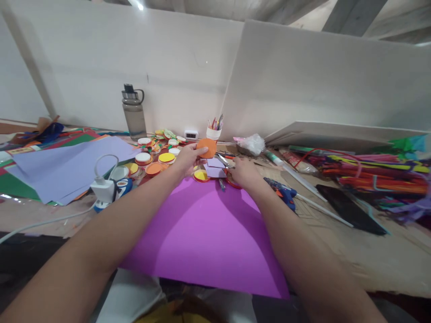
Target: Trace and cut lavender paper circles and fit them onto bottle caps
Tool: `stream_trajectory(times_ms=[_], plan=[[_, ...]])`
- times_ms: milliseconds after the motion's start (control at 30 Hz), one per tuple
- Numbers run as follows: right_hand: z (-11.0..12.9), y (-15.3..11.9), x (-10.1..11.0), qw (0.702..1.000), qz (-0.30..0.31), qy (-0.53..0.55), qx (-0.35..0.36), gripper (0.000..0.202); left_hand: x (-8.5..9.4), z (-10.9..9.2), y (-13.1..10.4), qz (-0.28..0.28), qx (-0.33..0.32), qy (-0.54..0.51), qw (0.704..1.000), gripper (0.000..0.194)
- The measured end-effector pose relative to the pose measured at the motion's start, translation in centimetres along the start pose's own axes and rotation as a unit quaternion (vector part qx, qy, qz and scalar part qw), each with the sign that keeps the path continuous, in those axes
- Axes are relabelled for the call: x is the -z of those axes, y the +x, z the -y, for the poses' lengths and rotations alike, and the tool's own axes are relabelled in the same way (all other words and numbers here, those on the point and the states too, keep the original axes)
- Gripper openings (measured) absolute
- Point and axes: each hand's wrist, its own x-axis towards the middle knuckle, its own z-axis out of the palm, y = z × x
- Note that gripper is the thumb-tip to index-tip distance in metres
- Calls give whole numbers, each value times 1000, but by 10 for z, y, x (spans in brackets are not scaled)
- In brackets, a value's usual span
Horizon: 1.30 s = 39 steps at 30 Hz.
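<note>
My left hand [189,158] pinches an orange paper disc [206,148] and holds it up above the table. Farther right, my right hand [245,171] is closed around the handle end of a pair of scissors [222,160], whose metal blades point left. Small lilac paper pieces [214,168] lie under the blades, between my hands. Beside them is a yellow disc with a red rim [201,175]. A large purple sheet [208,233] spreads out beneath my forearms, and a small pen-like item [222,184] rests at its far edge.
Several round lids with coloured discs [154,168] lie at left, near lilac sheets [74,161] and a corded white plug [103,189]. A water bottle [134,114] and a cup of pens [213,133] stand behind. At right lie a blue glue gun [284,194] and pipe cleaners [377,179].
</note>
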Motion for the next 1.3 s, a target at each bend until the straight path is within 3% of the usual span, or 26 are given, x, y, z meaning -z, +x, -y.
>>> stream_trajectory(times_ms=[100, 267, 367, 467, 567, 633, 700, 767, 833, 867, 1000, 1067, 1167, 1233, 1300], plan=[[-1, 2, -10, 998, 57, -13, -26, 22, 2, -1, 1, 3, -23, -14, 1000, 27], [8, 4, -17, 997, 59, -15, -52, 23, -1, 1, 1, 0, -149, -5, 989, 28], [10, 1, -11, 996, 27, -14, -78, 38, -2, 2, 0, -4, -234, 65, 970, 23], [3, 0, -5, 993, -30, 18, -113, 46, 0, 3, -3, -14, -332, 156, 930, 11], [-6, 4, -2, 973, -106, 173, -108, 45, 1, 1, -9, -32, -399, 259, 879, 12], [-5, 8, -2, 913, -134, 376, -84, 41, 1, 0, -12, -42, -413, 312, 854, 16], [3, 9, -1, 793, -108, 597, -60, 38, -1, 0, -15, -49, -420, 336, 842, 17], [17, 5, 2, 671, -50, 739, -28, 37, -3, 1, -16, -49, -425, 344, 836, 18], [30, -2, 7, 618, -17, 786, 4, 35, -4, 2, -16, -46, -422, 350, 835, 19], [35, -5, 8, 610, -22, 792, 7, 34, -4, 3, -16, -45, -418, 353, 836, 19], [40, -11, 10, 628, -63, 775, -11, 39, -8, 5, -19, -2, -404, 342, 848, 24], [35, -8, 8, 629, -79, 774, -10, 42, -12, 6, -20, 37, -372, 280, 884, 31], [28, -4, 6, 644, -103, 758, 1, 42, -22, 7, -22, 64, -245, 102, 962, 39], [28, -5, 7, 671, -121, 731, 10, 40, -27, 8, -21, 68, -160, 11, 985, 38], [31, -9, 9, 695, -128, 707, 21, 41, -30, 7, -20, 66, -114, -9, 991, 39]])
